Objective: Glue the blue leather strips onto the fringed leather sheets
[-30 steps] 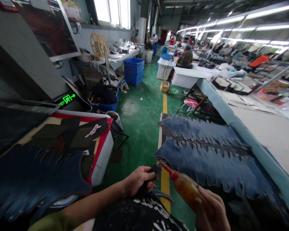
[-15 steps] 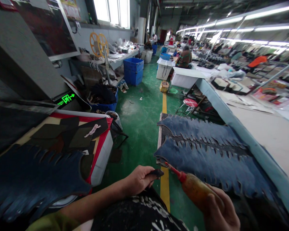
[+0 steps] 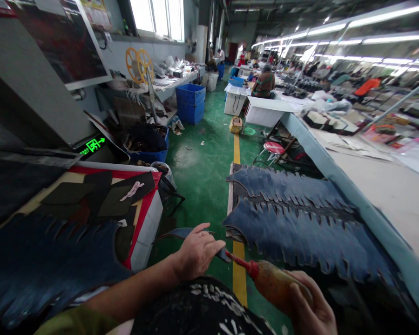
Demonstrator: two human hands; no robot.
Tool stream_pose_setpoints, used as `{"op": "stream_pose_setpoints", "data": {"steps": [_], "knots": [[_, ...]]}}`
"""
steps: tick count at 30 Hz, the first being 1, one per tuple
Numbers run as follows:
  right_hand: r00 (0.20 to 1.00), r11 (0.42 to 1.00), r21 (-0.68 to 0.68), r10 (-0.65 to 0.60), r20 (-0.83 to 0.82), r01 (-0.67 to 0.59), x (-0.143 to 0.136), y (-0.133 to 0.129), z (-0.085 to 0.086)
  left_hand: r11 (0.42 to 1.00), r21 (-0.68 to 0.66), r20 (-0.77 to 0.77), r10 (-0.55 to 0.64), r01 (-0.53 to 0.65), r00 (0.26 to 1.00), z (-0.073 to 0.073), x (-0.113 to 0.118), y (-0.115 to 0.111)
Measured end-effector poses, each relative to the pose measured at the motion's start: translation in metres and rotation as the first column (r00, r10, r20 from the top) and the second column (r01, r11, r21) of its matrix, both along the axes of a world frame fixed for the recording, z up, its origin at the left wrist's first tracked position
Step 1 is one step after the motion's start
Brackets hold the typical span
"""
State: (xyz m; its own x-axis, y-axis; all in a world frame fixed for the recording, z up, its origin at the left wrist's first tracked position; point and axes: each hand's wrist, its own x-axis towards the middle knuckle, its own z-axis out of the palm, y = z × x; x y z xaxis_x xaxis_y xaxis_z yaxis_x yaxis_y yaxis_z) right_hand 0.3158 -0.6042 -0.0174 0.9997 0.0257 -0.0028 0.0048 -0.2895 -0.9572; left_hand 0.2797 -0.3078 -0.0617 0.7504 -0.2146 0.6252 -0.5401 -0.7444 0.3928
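My left hand is closed on a narrow dark-blue leather strip. One end sticks out left beyond the hand; the other shows past the thumb. My right hand wraps round a squeeze bottle of amber-brown content, held tilted with its red nozzle to the left. The nozzle tip lies at the strip's right end; whether it touches, I cannot tell. To the right, blue leather pieces with notched edges lie in two overlapping rows. Another such piece lies on the left table.
Dark flat pieces and a pink tie lie on the red-edged left table. A long worktable runs along the right. Blue crates, a red stool and a small box stand along the green aisle.
My left hand has turned over and raised its fingers, so the strip now shows on both sides of it. The bottle has moved left, bringing its nozzle to the strip's end.
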Motion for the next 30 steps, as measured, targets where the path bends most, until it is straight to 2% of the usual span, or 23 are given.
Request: {"op": "stream_pose_setpoints", "data": {"steps": [6, 8, 12, 16, 20, 23, 27, 30], "knots": [[0.992, 0.989, 0.147, 0.052, -0.117, -0.034, -0.003, -0.006, -0.017, 0.999, 0.047, -0.039, -0.003, 0.005, 0.999, -0.006, -0.004, 0.003], [0.993, 0.992, 0.125, 0.021, -0.112, -0.007, -0.001, -0.004, -0.018, 0.999, 0.053, -0.035, -0.002, 0.003, 0.999, -0.005, -0.005, 0.004], [0.994, 0.999, -0.005, -0.047, -0.100, 0.047, 0.005, 0.000, -0.017, 0.999, 0.053, 0.004, 0.014, -0.014, 1.000, -0.005, -0.006, 0.005], [0.972, 0.988, 0.093, -0.103, -0.212, 0.125, 0.007, -0.001, -0.024, 0.999, 0.039, 0.027, 0.026, -0.028, 0.999, -0.006, -0.006, 0.005], [0.950, 0.990, 0.131, -0.014, -0.311, 0.057, 0.005, 0.000, -0.036, 0.998, 0.046, 0.031, 0.033, -0.034, 0.999, -0.006, -0.006, 0.004], [0.914, 0.973, 0.229, 0.074, -0.399, 0.022, 0.000, 0.002, -0.042, 0.996, 0.072, 0.014, 0.043, -0.044, 0.999, -0.007, -0.006, 0.004], [0.882, 0.929, 0.368, 0.146, -0.447, 0.033, -0.005, 0.003, -0.046, 0.994, 0.095, -0.012, 0.055, -0.053, 0.998, -0.009, -0.006, 0.003], [0.880, 0.913, 0.406, 0.162, -0.446, 0.038, -0.002, 0.001, -0.049, 0.994, 0.096, 0.004, 0.060, -0.060, 0.998, -0.008, -0.005, 0.000]]}}
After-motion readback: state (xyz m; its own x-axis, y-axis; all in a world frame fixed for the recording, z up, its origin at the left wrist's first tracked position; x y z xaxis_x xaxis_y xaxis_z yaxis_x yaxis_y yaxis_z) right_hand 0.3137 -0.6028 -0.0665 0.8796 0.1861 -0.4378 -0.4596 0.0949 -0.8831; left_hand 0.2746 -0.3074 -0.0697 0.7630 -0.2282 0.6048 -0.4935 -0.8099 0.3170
